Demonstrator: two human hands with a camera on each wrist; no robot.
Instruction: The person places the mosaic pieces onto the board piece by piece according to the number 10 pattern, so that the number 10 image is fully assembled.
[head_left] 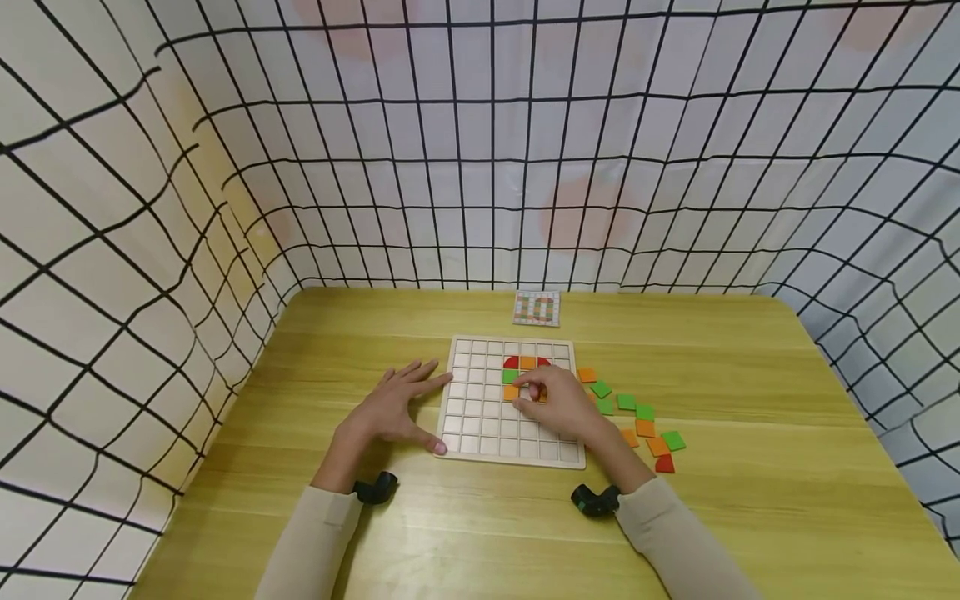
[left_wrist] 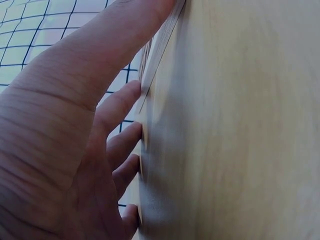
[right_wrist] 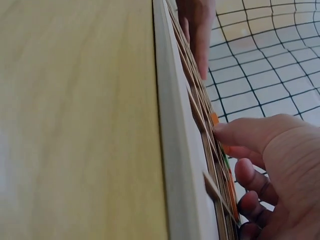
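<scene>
A pale wooden board (head_left: 480,429) with a grid of square recesses lies on the table. Spread fingers of my left hand (head_left: 390,408) rest at its left side, the thumb at the near left corner and the index fingertip at the edge. Over the grid, my right hand (head_left: 558,400) pinches an orange square tile (head_left: 511,393) between thumb and index finger. Just beyond it sit a green tile (head_left: 511,377), a red rounded tile (head_left: 512,362), an orange tile (head_left: 528,362) and another red tile (head_left: 543,362). My right hand partly hides other tiles on the board.
Loose orange, green and red tiles (head_left: 645,412) lie scattered right of the board, some beneath the right forearm. A small patterned card (head_left: 536,308) lies behind the board. White walls with black grid netting (head_left: 510,183) enclose the wooden table (head_left: 750,417).
</scene>
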